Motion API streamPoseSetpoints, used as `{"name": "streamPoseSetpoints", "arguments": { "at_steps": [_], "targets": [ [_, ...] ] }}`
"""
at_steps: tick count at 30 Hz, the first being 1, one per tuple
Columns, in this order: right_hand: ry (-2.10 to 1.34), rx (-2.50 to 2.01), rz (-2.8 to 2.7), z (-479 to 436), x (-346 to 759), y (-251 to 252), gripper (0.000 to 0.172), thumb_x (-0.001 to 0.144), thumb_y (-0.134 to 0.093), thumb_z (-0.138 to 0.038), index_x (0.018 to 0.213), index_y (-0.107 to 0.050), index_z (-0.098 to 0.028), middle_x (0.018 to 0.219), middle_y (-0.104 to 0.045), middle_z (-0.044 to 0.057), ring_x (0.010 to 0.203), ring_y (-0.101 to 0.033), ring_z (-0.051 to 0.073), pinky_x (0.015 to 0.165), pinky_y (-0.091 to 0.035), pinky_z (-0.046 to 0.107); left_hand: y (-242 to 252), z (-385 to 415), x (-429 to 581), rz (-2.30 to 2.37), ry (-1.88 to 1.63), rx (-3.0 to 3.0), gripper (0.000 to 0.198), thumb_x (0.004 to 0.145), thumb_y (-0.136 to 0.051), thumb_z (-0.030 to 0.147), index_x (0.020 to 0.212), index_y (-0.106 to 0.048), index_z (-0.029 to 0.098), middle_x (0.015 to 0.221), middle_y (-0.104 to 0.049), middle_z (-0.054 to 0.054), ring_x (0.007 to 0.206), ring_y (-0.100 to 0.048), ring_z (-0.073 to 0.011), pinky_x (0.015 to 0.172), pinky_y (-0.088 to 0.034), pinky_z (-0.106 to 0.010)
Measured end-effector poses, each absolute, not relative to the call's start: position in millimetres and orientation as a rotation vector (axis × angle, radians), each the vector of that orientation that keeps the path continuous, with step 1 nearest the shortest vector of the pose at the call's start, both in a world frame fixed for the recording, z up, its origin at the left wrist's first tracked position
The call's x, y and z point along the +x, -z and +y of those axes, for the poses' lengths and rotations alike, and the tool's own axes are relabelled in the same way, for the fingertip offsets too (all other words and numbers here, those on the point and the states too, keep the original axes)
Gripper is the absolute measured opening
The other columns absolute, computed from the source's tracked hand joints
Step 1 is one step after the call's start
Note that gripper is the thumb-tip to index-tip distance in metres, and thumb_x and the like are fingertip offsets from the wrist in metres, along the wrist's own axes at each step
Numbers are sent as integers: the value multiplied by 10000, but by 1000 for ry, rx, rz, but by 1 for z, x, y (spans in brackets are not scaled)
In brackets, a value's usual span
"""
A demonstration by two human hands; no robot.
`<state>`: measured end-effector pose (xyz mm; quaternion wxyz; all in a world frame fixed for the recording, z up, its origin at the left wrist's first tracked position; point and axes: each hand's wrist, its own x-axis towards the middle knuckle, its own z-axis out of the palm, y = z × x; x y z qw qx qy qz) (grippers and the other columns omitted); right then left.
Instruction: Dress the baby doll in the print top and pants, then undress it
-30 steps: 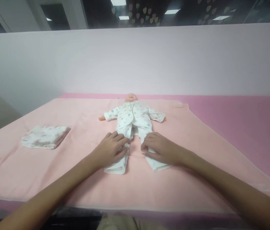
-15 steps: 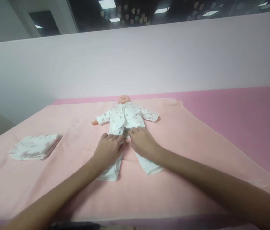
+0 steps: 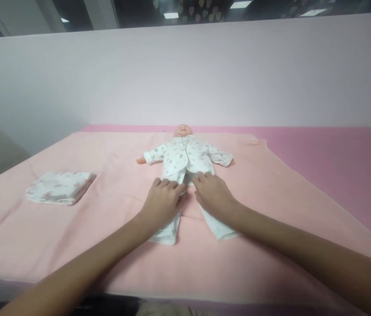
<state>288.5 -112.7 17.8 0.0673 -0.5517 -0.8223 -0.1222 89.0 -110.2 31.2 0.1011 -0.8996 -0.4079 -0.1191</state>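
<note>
A baby doll (image 3: 183,130) lies on its back with its arms spread, dressed in a white printed jacket (image 3: 175,156). Below the jacket are white baby pants (image 3: 169,232), their legs spread apart toward me. My left hand (image 3: 163,199) has its fingers curled on the upper part of the left pant leg, near the crotch. Across from it, my right hand (image 3: 213,191) grips the right pant leg just under the jacket hem. Both hands hide much of the cloth they hold, and the doll's legs do not show.
A folded white printed cloth (image 3: 60,188) lies to the left on the peach blanket (image 3: 116,162). The blanket covers a pink mat (image 3: 320,166), which shows at the right. Behind the doll rises a plain white wall (image 3: 205,79).
The whole view has shifted, so everything appears slightly farther right and higher. Both hands stay on the pants, with no clear movement against the doll.
</note>
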Motion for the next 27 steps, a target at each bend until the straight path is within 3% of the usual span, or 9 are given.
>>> {"name": "streamPoseSetpoints", "arguments": {
  "at_steps": [2,9,20,24,27],
  "targets": [
    [239,-1623,-2483,-113,290,-24,35,987,-577,-155,993,-608,-139,1012,-611,129,892,-535,238,716,-352,351,-29,-111,89,-1200,384,-2664,202,1063,-517,286,924,-639,203,835,-682,-44,817,-595,-256,741,-327,-411],
    [-495,-1453,-2268,-109,313,-42,222,1035,-579,-414,1020,-618,-196,892,-595,6,776,-509,135,676,-361,262,-23,-113,87,-1142,439,-2690,144,1050,-526,231,987,-650,195,890,-678,-74,888,-586,-279,789,-349,-427],
    [-438,-1437,-2315,-114,317,-36,301,1019,-541,-488,1014,-628,-200,925,-612,30,803,-519,154,691,-382,284,-19,-112,85,-1060,499,-2708,158,1069,-504,255,1016,-642,200,970,-629,-67,938,-551,-262,825,-379,-414],
    [-330,-1372,-2356,-120,314,-31,238,1033,-546,-413,1137,-638,-220,1059,-641,48,954,-568,189,810,-434,323,-21,-115,89,-1047,489,-2705,200,1090,-464,282,1071,-635,181,1054,-632,-100,994,-542,-287,845,-393,-432],
    [-240,-1274,-2371,-133,313,-31,308,1033,-566,-357,1323,-583,-257,1188,-638,50,1103,-568,210,950,-453,363,-27,-122,89,-1092,568,-2753,264,1095,-466,331,1262,-587,166,1180,-637,-117,1040,-542,-298,873,-410,-454]
  ]
}}
